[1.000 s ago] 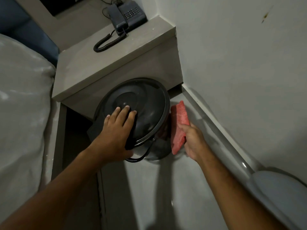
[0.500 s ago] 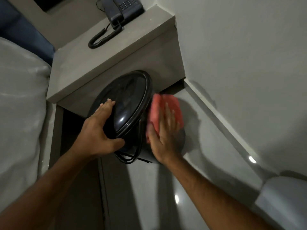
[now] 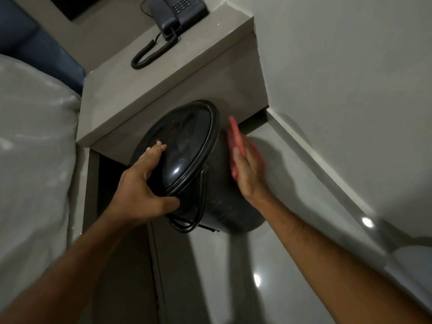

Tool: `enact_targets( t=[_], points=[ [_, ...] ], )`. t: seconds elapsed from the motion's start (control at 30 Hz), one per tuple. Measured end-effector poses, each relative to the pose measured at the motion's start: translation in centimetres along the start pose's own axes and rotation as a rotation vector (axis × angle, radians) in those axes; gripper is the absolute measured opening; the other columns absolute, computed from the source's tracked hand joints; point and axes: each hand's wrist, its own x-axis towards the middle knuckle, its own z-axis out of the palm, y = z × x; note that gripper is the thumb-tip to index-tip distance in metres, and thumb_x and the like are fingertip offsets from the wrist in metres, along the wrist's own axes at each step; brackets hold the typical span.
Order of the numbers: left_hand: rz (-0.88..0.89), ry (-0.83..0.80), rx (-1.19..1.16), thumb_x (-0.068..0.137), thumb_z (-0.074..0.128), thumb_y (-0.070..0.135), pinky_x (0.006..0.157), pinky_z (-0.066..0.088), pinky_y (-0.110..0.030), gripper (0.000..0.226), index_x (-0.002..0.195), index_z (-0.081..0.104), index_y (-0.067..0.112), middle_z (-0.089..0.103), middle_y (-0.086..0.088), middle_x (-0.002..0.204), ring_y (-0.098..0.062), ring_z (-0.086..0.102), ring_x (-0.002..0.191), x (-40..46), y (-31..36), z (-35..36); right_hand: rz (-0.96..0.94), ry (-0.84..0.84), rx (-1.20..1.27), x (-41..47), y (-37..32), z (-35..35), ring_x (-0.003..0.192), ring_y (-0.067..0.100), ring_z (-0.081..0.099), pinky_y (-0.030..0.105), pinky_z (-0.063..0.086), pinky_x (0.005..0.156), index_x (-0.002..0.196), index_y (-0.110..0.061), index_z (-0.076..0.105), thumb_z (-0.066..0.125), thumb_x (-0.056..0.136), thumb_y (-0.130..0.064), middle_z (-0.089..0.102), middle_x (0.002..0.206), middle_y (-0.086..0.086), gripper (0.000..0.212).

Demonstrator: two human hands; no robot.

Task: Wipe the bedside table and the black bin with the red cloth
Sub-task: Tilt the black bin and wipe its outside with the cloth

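Observation:
The black bin [image 3: 217, 202] is tipped to the left on the floor in front of the grey bedside table [image 3: 121, 94], its domed lid facing up and left. My left hand [image 3: 142, 183] grips the lid's lower rim, thumb under the edge. My right hand [image 3: 247, 174] presses the red cloth [image 3: 236, 136] flat against the bin's right side wall. Most of the cloth is hidden behind my palm.
A dark corded telephone [image 3: 177, 10] with a coiled cable sits at the back of the table top. A bed with pale covers [image 3: 32, 160] fills the left. The wall with its skirting [image 3: 327, 160] runs close on the right. The glossy floor [image 3: 210, 277] lies below.
My left hand shifted from the lid's top to its rim and tilted the bin left. My right hand moved the cloth onto the bin's side wall and slid it along.

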Motion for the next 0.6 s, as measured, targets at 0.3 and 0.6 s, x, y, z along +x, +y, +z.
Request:
enact_targets(
  t=[0.3,0.6],
  points=[
    [-0.078,0.127,0.063,0.055,0.082,0.031,0.097,0.053,-0.043,0.100,0.145,0.039,0.021,0.056,-0.004,0.138,-0.024,0.055,0.126,-1.0,2.5,0.9,0.006,-0.160,0.211,-1.3,-5.7,0.6,0.137,-0.021,0.031,0.008,0.027,0.114,0.153,-0.032,0.033,0.031,0.109,-0.018,0.039,0.145,-0.046,0.047],
    [-0.378,0.330,0.046,0.066,0.068,0.049,0.058,0.054,-0.029,0.040,0.068,0.073,0.009,0.072,-0.007,0.067,-0.021,0.069,0.067,0.0,2.2,1.6,-0.273,-0.347,-0.784,-3.1,-8.3,-1.9,0.148,0.025,0.034,0.049,0.026,0.119,0.152,-0.036,0.041,0.023,0.100,-0.052,0.044,0.159,-0.006,0.057]
  ],
)
